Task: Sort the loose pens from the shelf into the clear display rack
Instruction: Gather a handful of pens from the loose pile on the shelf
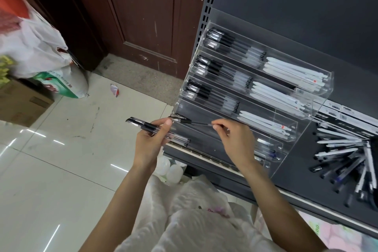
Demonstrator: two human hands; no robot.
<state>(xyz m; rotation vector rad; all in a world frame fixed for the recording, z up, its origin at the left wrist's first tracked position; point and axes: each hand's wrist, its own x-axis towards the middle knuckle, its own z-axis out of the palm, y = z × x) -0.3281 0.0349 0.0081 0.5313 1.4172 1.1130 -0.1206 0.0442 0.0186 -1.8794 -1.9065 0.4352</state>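
Mostly pens (229, 51) in clear rack (319, 98)

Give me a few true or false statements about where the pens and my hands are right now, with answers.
1. The left hand grips a bundle of black pens. True.
2. The right hand is empty. False: it pinches a single black pen at the clear display rack.
3. Loose pens lie on the shelf right of the rack. True.
4. The rack holds only black pens. False: its right compartments hold white pens.
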